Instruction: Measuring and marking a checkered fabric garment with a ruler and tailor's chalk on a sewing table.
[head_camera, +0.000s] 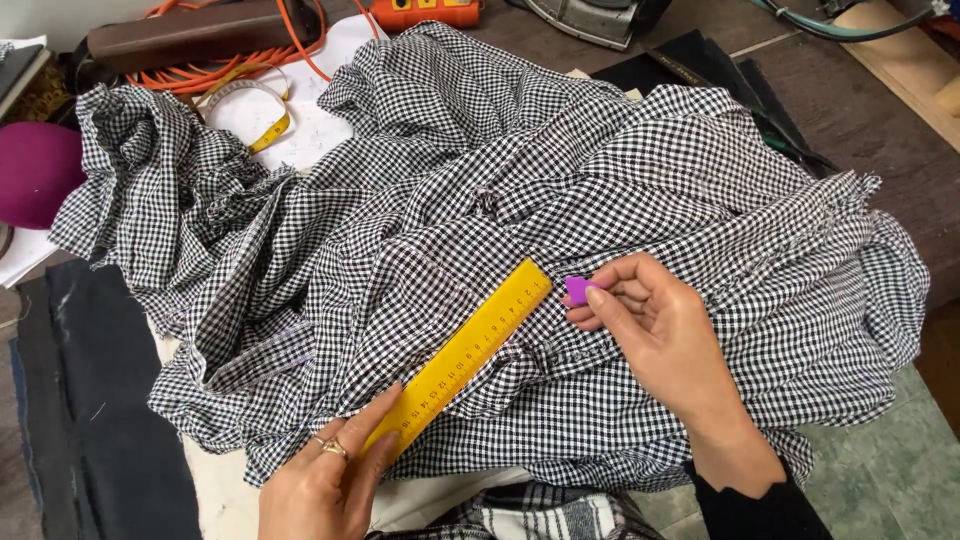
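A rumpled black-and-white checked fabric (600, 190) covers most of the table. A yellow ruler (462, 354) lies on it at a slant, from lower left to upper right. My left hand (325, 480), with rings on it, presses the ruler's lower end flat against the cloth. My right hand (660, 330) pinches a small purple piece of tailor's chalk (576, 290) between thumb and fingers, its tip on the fabric just right of the ruler's upper end.
A yellow tape measure (262, 120) and an orange cable (215, 55) lie at the back left, beside a maroon rounded object (35, 170). Dark cloth (90, 400) lies at the left. An iron (590, 18) sits at the back edge. Plaid fabric (530, 510) shows at the bottom.
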